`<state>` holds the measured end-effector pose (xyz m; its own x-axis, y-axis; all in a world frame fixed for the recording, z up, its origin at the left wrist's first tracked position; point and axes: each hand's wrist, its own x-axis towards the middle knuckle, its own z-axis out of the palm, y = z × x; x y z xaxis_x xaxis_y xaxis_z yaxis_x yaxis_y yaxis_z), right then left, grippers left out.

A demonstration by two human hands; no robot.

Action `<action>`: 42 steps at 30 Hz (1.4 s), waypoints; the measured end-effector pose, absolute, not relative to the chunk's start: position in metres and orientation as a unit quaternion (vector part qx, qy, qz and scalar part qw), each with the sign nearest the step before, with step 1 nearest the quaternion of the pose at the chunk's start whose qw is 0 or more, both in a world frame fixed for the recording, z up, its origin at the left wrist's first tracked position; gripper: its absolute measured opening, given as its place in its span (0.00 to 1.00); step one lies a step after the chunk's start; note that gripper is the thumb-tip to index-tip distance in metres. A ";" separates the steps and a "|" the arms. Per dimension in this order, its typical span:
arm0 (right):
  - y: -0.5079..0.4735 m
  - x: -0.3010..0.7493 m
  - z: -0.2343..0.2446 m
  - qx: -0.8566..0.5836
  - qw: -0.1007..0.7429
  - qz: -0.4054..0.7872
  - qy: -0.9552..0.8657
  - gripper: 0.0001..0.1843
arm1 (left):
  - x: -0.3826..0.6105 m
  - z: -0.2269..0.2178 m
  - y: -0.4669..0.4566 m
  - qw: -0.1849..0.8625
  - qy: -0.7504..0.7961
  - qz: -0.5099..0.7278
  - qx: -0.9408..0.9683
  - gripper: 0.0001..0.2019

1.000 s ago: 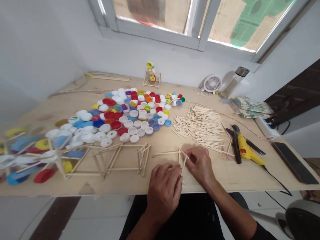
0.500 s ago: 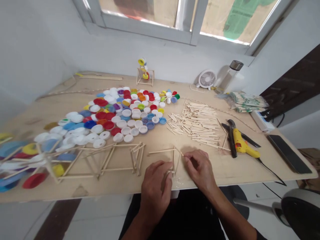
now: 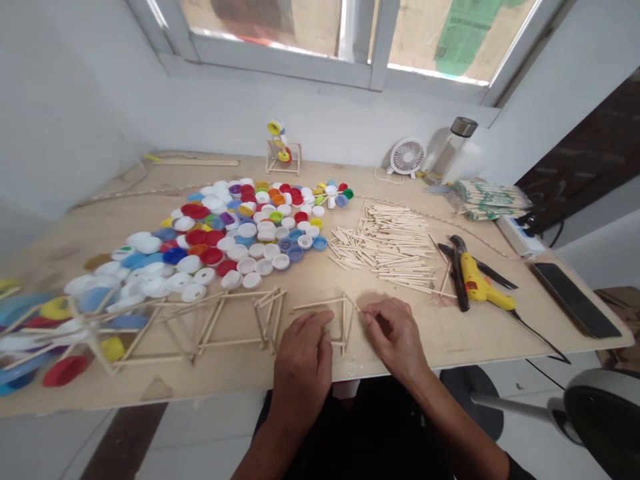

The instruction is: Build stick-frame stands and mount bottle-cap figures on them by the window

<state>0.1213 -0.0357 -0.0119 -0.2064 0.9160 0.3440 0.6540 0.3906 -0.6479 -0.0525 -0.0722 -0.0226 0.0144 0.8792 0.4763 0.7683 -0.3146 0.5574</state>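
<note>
A small flat frame of thin wooden sticks [image 3: 344, 325] lies on the table in front of me. Over its left side rests my left hand [image 3: 304, 347], fingers stretched out and thumb apart; it covers part of the frame. At the right, my right hand [image 3: 395, 333] pinches the upper end of a slanting wooden stick [image 3: 352, 319] between thumb and fingertips. That stick leans against the frame's right side, near its top corner. Left of my hands stand several stick frames [image 3: 235, 320], some with tilted sticks on them.
Many coloured bottle caps [image 3: 210, 239] spread across the left and middle. A heap of loose sticks [image 3: 395, 243] lies beyond my right hand. Farther right are a yellow glue gun [image 3: 480, 283] with cord, a phone [image 3: 575, 300], a small fan [image 3: 407, 157] and a bottle [image 3: 453, 150].
My left hand has drawn slightly left, away from the frame's right-hand stick. My right hand still pinches the slanting stick. The whole view has shifted a little.
</note>
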 end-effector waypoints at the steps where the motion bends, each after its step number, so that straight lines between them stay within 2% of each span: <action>1: -0.036 0.121 -0.011 -0.516 0.357 0.186 -0.756 0.06 | -0.052 -0.023 -0.071 0.064 0.582 0.389 0.711 0.13; 11: -0.040 0.120 -0.005 -0.448 0.348 0.215 -0.795 0.08 | -0.051 -0.019 -0.063 0.027 0.590 0.357 0.724 0.12; 31: -0.041 0.120 -0.004 -0.444 0.333 0.210 -0.805 0.07 | -0.049 -0.019 -0.065 0.000 0.576 0.381 0.724 0.11; 42: -0.040 0.120 -0.004 -0.444 0.335 0.208 -0.805 0.07 | -0.049 -0.019 -0.084 0.013 0.583 0.386 0.715 0.13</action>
